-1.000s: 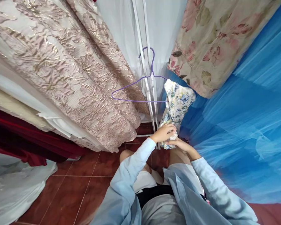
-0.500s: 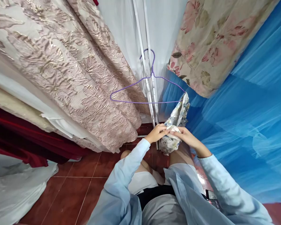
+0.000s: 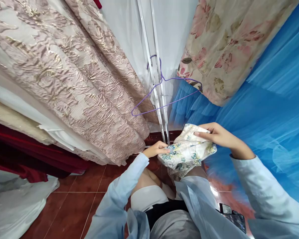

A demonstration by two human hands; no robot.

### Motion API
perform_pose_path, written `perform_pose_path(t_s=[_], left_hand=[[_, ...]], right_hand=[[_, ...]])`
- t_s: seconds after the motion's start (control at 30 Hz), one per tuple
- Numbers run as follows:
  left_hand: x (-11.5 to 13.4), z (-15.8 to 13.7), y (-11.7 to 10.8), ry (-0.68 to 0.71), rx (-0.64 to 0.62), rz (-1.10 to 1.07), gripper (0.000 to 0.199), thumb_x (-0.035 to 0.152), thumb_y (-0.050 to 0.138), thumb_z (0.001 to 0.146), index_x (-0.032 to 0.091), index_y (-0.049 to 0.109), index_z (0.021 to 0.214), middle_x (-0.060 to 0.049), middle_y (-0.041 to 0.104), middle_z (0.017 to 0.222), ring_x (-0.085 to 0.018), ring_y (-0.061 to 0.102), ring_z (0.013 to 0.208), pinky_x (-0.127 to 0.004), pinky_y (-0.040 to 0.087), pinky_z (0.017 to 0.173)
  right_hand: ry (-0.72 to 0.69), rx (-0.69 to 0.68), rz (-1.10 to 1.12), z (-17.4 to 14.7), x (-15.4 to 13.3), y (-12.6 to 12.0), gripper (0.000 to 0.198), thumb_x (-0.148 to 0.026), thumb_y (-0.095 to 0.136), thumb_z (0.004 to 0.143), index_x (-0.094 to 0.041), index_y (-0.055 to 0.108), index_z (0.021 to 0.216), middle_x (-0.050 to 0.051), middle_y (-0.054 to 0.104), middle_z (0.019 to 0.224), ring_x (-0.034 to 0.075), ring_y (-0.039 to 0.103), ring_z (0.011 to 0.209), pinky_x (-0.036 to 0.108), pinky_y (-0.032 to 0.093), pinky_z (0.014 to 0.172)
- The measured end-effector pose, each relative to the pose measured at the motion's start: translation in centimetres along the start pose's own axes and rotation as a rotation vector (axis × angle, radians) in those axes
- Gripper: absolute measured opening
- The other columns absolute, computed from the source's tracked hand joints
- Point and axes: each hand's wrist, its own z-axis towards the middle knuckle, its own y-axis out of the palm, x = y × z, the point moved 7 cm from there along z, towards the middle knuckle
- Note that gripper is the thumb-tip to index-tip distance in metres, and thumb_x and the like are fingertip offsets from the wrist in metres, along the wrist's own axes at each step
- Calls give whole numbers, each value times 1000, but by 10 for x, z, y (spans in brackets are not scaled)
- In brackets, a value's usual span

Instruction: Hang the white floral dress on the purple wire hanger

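Between my hands is a white garment (image 3: 186,152) printed with blue and yellow flowers, partly spread out above my knees. My left hand (image 3: 156,149) pinches its left edge. At the upper right side, my right hand (image 3: 215,135) grips the cloth, thumb on top and the other fingers mostly behind it. Just beyond, a purple hanger (image 3: 164,106) hangs tilted by the white metal poles, with nothing on it. The garment's exact cut cannot be made out from its folds.
Pink brocade cloth (image 3: 89,89) hangs at the left and a floral fabric (image 3: 214,49) at the upper right. Blue tulle (image 3: 269,113) fills the right side. White poles (image 3: 158,66) stand ahead. Dark devices (image 3: 235,217) lie low on the right, above red floor tiles (image 3: 74,205).
The floral garment has come off the hanger's right end and is opened wider. My right hand has moved right, my left slightly left and down. The hanger has swung and tilted.
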Motion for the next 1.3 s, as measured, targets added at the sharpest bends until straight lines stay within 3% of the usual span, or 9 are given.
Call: perform_pose_path(t_s=[0.13, 0.23, 0.37, 0.47, 0.7, 0.83, 1.0, 1.17, 1.3], left_hand=[[0, -29, -25, -73, -22, 46, 47, 57, 77, 74, 11, 65, 68, 0, 56, 65, -12, 47, 62, -23, 38, 58], [3, -51, -67, -39, 173, 31, 31, 44, 74, 75, 13, 70, 78, -2, 64, 75, -16, 55, 71, -25, 43, 66], [26, -94, -144, 148, 640, 154, 8, 25, 66, 67, 17, 65, 66, -1, 60, 70, -17, 51, 72, -24, 39, 68], [53, -121, -189, 221, 922, 303, 6, 14, 61, 66, 18, 64, 62, -2, 59, 68, -19, 50, 75, -26, 40, 76], [120, -117, -257, 376, 1244, 488, 28, -10, 52, 65, 16, 61, 64, -2, 55, 71, -20, 50, 86, -26, 35, 93], [137, -66, -276, 380, 1134, 355, 27, -8, 49, 72, 17, 57, 63, 0, 58, 68, -17, 52, 76, -23, 39, 78], [133, -12, -256, 342, 849, -11, 17, 4, 54, 75, 18, 57, 67, 2, 54, 59, -14, 48, 56, -22, 36, 55], [122, -18, -227, 282, 686, -191, 10, 7, 61, 68, 14, 64, 74, 2, 55, 64, -11, 48, 54, -22, 35, 52], [115, -35, -221, 243, 666, -209, 18, 11, 68, 60, 13, 70, 78, 0, 64, 72, -12, 56, 63, -21, 41, 57]], right_hand=[[-13, 136, 40, 7, -3, -27, 46, -59, 77, 77, -16, 82, 94, 7, 77, 85, 22, 65, 69, 29, 50, 59], [-29, 191, 44, 8, -3, -27, 44, -58, 75, 80, -17, 81, 92, 7, 76, 83, 22, 65, 68, 28, 49, 57], [-33, 101, 18, 12, 3, 0, 45, -59, 70, 85, -15, 79, 90, 6, 75, 83, 21, 64, 69, 28, 48, 58], [-74, 15, -6, 18, -1, 30, 46, -59, 65, 89, -15, 79, 95, 6, 75, 87, 22, 63, 72, 29, 49, 62], [-275, -74, -129, 39, -32, 84, 40, -49, 53, 98, -15, 74, 92, 3, 69, 83, 19, 57, 74, 27, 44, 68], [-280, -33, -33, 47, -26, 86, 40, -48, 54, 98, -15, 74, 105, 4, 73, 96, 22, 61, 85, 29, 47, 78], [-212, 88, 50, 41, 3, 60, 40, -50, 59, 94, -15, 75, 107, 4, 74, 98, 22, 63, 84, 30, 48, 75], [-191, 410, 4, 38, 33, -4, 36, -49, 62, 89, -16, 74, 95, 2, 69, 82, 18, 56, 69, 29, 45, 66], [-326, 740, -141, 57, 32, -60, 30, -46, 62, 88, -19, 73, 90, 4, 67, 88, 22, 61, 82, 36, 50, 81]])
